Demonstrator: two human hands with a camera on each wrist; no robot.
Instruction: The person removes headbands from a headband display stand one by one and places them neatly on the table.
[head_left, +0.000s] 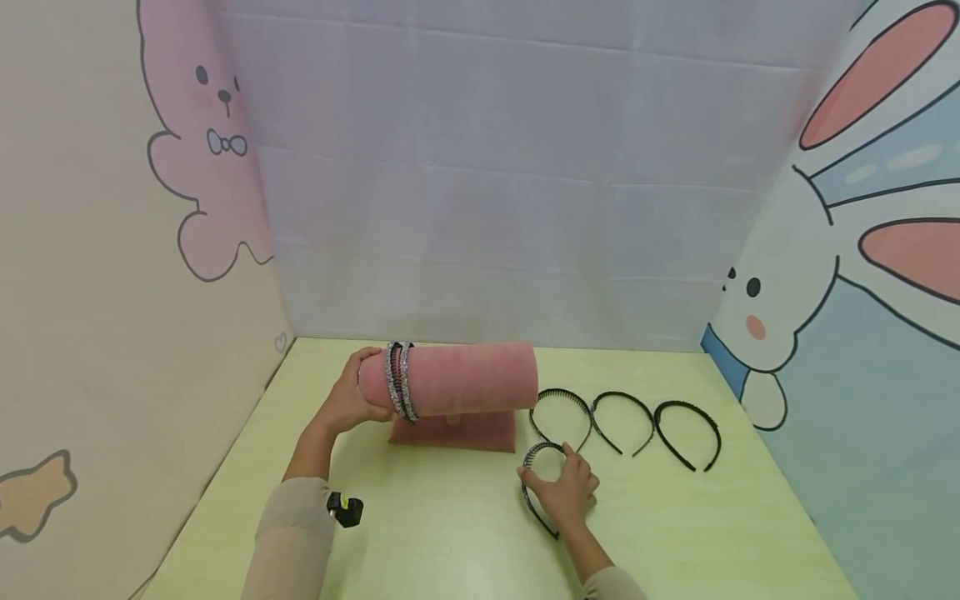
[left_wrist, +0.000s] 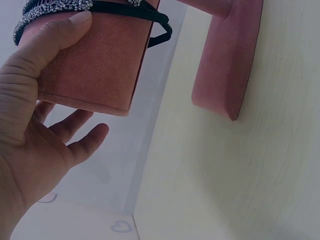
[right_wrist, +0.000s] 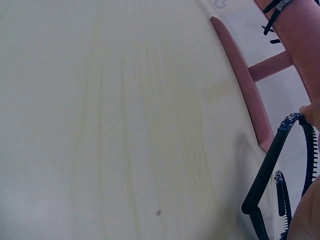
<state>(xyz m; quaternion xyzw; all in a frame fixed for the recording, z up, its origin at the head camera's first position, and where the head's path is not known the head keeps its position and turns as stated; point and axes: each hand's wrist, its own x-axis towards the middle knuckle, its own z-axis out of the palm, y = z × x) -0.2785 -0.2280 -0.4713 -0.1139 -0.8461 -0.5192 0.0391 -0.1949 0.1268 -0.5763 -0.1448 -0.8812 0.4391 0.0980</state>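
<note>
My right fingers [head_left: 575, 468] pinch a headband [head_left: 529, 456] just my side of the crosswise pink roll's [head_left: 471, 378] right end; left fingers [left_wrist: 91, 140] grip its left.

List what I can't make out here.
Head view: the far sides of the glittery headbands on the pink roll, hidden by the roll.
Head view: fine surface detail of the rightmost headband, too small to tell.
Left wrist view: the left hand, its fingers partly hidden behind the roll.
Right wrist view: most of the right hand, cut off by the right edge.
Right wrist view: part of the held headband, cut off by the bottom edge.
</note>
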